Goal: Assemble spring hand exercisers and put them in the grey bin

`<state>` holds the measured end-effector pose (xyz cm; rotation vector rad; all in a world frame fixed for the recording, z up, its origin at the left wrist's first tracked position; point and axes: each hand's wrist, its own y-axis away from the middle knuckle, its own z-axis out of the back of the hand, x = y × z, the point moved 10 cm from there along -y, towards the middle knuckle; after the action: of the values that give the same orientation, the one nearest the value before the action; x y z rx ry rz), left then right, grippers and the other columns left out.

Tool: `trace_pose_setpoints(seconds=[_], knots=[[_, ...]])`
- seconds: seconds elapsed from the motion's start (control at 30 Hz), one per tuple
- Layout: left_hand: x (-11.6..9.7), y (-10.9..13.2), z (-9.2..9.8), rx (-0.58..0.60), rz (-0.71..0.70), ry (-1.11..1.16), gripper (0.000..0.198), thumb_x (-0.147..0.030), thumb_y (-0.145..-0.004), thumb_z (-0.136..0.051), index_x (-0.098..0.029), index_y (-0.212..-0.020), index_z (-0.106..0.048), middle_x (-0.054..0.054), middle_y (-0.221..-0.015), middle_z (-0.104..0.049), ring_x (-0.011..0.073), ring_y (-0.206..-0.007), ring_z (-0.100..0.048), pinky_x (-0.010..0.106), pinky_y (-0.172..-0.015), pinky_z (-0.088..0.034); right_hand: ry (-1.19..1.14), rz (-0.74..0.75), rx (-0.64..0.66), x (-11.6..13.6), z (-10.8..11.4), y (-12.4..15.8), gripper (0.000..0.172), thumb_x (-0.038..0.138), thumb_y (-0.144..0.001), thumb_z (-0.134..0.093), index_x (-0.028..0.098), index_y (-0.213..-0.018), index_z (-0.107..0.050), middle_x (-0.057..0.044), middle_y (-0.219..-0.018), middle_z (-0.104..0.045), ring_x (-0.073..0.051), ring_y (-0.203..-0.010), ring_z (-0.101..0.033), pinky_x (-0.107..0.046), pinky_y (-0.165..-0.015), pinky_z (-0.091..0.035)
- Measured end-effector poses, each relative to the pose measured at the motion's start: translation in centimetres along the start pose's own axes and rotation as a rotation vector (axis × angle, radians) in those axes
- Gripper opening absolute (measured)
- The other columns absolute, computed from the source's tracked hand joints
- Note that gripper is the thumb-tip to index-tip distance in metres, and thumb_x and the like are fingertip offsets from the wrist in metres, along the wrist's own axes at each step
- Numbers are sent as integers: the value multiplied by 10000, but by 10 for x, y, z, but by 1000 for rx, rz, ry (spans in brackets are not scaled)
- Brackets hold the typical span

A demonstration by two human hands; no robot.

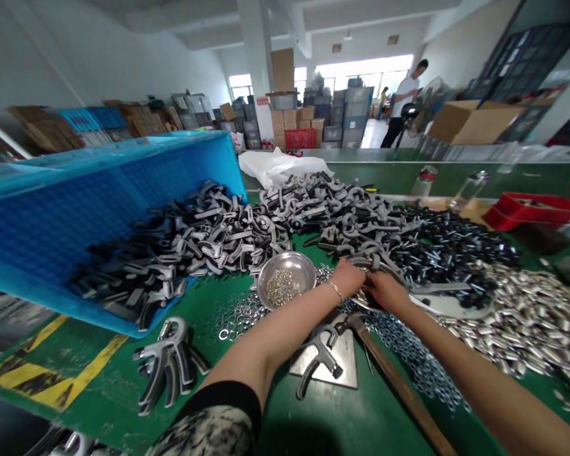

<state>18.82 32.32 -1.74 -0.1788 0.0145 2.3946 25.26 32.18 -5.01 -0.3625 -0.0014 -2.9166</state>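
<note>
My left hand (348,280) and my right hand (388,292) meet over a second metal dish (371,305), mostly hidden beneath them. The fingers of both are closed together, and what they hold is too small or covered to name. A grey handle part (390,269) lies just behind my right hand. Left of my hands stands a steel bowl (265,292) of small metal pieces. Below my hands, a hand grip strengthener (320,356) rests on a metal plate (349,370), beside a wooden-handled hammer (399,377).
A blue crate (123,190) lies on its side, spilling grey and black handles (308,209). Rightward are black knobs with screws (451,244), silver cylinders (532,310), washers (418,354) and a red tray (527,212). Several assembled grips (171,361) lie front left. A person (403,101) stands behind.
</note>
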Motion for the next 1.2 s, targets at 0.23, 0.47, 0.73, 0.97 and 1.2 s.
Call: trace_pose_setpoints(seconds=[0.23, 0.47, 0.73, 0.97, 1.2], knots=[[0, 4, -16, -17, 0, 2, 270, -96, -943, -466, -77, -975, -734, 181, -983, -732, 302, -985, -665, 464, -958, -434, -122, -5, -57, -2, 2, -6, 217, 163, -904, -517, 137, -981, -718, -146, -1017, -753, -262, -986, -669, -316, -843, -448], [8, 67, 35, -257, 29, 245, 274, -167, -1015, -419, -133, -1188, -629, 110, -1175, -647, 226, -1116, -582, 368, -993, -444, -238, -21, -61, 12, 34, 53, 281, 357, -953, -439, 194, -991, -664, -86, -814, -739, -225, -705, -674, -323, -672, -476], [34, 208, 16, -293, 257, 725, 168, -213, -955, -548, -188, -1024, -699, 46, -1000, -672, 180, -955, -617, 318, -899, -478, -247, 87, 352, 79, -62, 165, 242, 73, -667, -617, 251, -512, -567, -80, -549, -675, -262, -555, -670, -348, -554, -461], [36, 232, -9, -250, 347, 686, 149, -279, -933, -587, -170, -889, -679, 44, -936, -646, 186, -899, -593, 303, -833, -455, -434, 27, 424, 82, -62, 141, 133, 130, -708, -604, 229, -620, -590, -8, -506, -646, -190, -419, -618, -278, -444, -446], [27, 220, -14, -241, 340, 485, 140, -241, -935, -587, -154, -840, -640, 52, -912, -605, 193, -886, -560, 324, -847, -443, -622, -32, 281, 75, -40, 139, 280, 421, -921, -426, 201, -878, -592, -24, -746, -718, -167, -638, -704, -266, -588, -541]])
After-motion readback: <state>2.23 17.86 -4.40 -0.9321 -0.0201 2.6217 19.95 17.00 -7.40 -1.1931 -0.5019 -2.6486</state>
